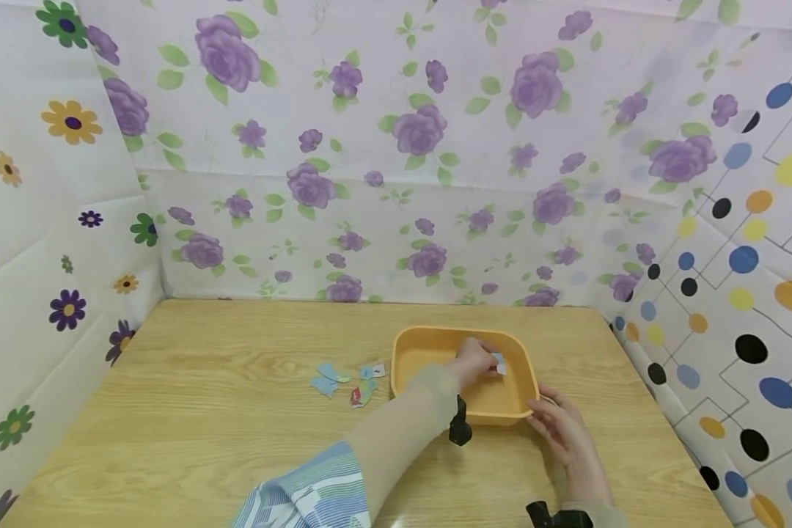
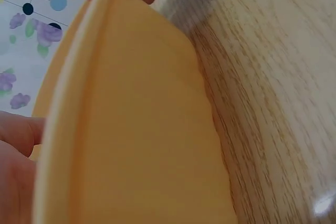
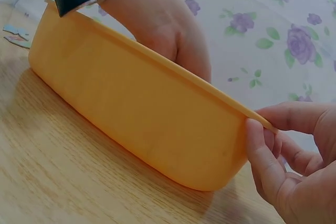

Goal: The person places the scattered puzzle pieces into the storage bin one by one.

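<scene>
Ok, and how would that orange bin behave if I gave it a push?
The orange bin has thin, unbent walls, so it's probably light yet fairly stiff. Being low and wide, it would likely slide across the table rather than tip.

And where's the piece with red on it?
In the head view, the piece with red on it lies on the wooden table, just left of the orange tub, in front of a blue-white piece.

A rounded orange-yellow tub [image 1: 429, 346] stands upright on the wooden table [image 1: 204, 374]; the right hand [image 1: 565, 433] pinches its rim at the near right corner; inside, the left hand [image 1: 474, 359] pinches a pale-blue puzzle piece [image 1: 500, 364]; left of the tub, loose flat pieces [image 1: 328, 372] lie grouped, light blue with green, red and white patches.
</scene>
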A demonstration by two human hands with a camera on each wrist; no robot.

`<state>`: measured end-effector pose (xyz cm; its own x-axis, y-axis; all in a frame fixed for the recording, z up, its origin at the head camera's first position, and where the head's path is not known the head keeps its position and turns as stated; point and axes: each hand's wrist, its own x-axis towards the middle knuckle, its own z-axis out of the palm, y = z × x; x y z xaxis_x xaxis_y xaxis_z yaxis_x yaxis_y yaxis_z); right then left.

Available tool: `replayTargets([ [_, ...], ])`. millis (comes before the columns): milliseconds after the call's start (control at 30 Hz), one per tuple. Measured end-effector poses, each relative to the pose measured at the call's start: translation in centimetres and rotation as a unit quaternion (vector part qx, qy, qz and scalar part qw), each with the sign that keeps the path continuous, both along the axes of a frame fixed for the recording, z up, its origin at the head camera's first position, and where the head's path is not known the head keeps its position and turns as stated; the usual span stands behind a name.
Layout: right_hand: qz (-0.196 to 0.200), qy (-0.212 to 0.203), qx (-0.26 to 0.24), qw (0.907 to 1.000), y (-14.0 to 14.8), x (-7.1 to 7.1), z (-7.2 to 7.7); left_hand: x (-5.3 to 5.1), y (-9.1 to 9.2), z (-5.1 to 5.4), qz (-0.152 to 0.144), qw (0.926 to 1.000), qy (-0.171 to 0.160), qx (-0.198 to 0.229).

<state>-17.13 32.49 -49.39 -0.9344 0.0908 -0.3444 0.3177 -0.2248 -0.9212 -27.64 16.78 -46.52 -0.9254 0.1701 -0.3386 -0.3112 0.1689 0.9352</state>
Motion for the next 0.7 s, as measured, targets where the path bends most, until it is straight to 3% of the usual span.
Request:
replayTargets([
  [167, 0.002, 0.004, 0.006, 1.0000, -0.04, 0.11, 0.03, -0.22, 0.42, -0.62, -0.010, 0.9997, -0.005, -0.020],
  [467, 0.001, 0.005, 0.008, 1.0000, -0.23, 0.34, 0.20, 0.57, 0.14, -0.14, -0.019, 0.9991, -0.004, -0.039],
  [700, 0.001, 0.007, 0.002, 1.0000, -0.13, 0.25, 0.23, -0.12, 0.40, -0.50, -0.032, 0.9972, 0.003, -0.067],
])
